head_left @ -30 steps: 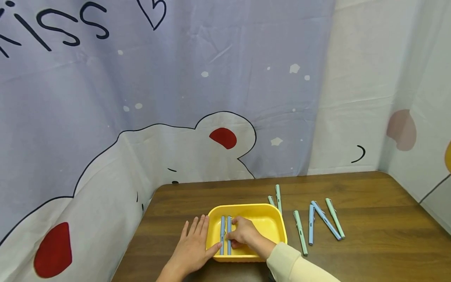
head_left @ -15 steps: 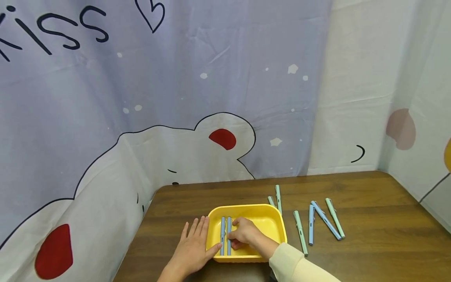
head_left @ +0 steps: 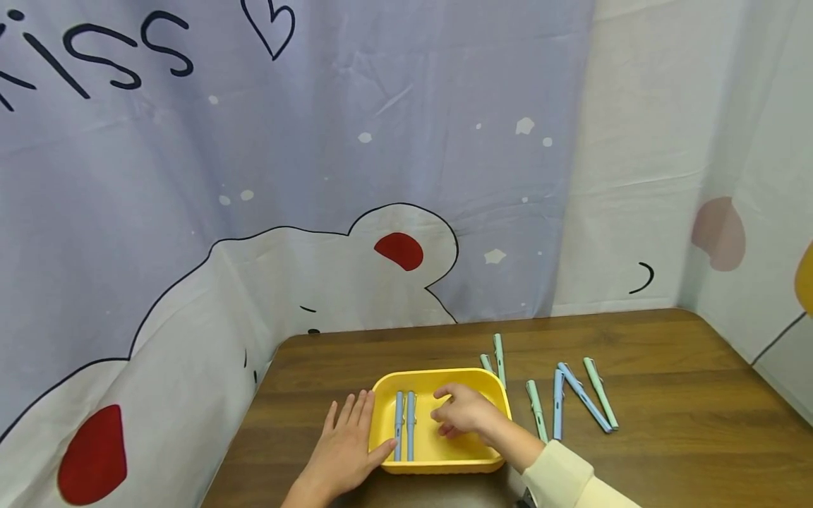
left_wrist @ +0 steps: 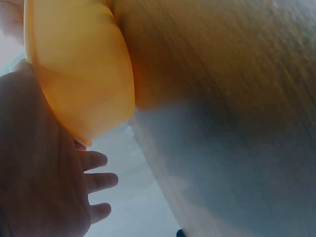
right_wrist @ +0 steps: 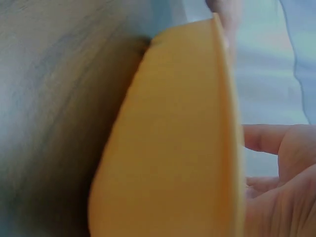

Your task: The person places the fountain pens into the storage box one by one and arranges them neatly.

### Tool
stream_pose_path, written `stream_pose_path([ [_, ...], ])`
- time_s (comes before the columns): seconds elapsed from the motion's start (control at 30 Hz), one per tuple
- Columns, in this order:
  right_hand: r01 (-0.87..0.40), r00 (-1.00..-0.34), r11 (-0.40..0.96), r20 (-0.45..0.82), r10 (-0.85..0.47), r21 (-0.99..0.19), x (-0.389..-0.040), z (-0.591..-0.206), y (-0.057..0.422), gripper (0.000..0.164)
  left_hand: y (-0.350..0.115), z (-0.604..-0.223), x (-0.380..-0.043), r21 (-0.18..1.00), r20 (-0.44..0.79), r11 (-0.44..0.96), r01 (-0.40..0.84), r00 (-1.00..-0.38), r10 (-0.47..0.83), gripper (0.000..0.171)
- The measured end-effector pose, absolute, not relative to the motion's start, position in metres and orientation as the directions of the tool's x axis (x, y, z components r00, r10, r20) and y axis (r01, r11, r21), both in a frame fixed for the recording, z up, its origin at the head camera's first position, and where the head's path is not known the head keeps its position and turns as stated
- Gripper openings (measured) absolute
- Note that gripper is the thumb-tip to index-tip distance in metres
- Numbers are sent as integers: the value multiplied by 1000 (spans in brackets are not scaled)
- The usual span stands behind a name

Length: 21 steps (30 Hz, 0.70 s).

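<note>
A yellow tray (head_left: pixel 444 467) stands on the table, holding two light-blue pens (head_left: pixel 399 427) side by side, upright to my view, in its left part. My left hand (head_left: pixel 336 448) lies along the tray's left rim with straight, spread fingers, its thumb reaching over the rim near the left pen. Over the tray's right half hovers my right hand (head_left: pixel 466 411), fingers loosely bent with nothing between them, apart from the second pen (head_left: pixel 411 427). In the right wrist view the tray's wall (right_wrist: pixel 168 133) hides part of this hand (right_wrist: pixel 291 182).
Right of the tray lie a green pen (head_left: pixel 536 409), two blue pens (head_left: pixel 558 406) touching at their tops, and another green pen (head_left: pixel 600 393). Two more green pens (head_left: pixel 500 358) lie behind the tray's back right corner. A printed curtain (head_left: pixel 381 176) hangs behind the table.
My right hand has let go of the second blue pen and moved right, away from it. Both pens in the tray keep their places. The left hand stays at the rim.
</note>
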State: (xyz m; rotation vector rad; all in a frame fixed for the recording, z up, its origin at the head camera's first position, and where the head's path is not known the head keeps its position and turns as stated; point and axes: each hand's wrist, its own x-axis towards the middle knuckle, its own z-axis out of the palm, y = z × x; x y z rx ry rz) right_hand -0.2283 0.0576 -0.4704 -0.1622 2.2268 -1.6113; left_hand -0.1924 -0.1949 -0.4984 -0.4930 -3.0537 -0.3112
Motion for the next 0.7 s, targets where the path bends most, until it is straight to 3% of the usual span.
stream_pose_path([
  [0.37,83,-928,348,-200,-315,-934,-225,-447,89,45,-195,-498,-193,193,64,928,318,-948,312,92],
  [0.7,86,-953,375,-186,-240,-923,-224,-433,116,43,-196,-497,-192,216,55,923,317,-948,313,91],
])
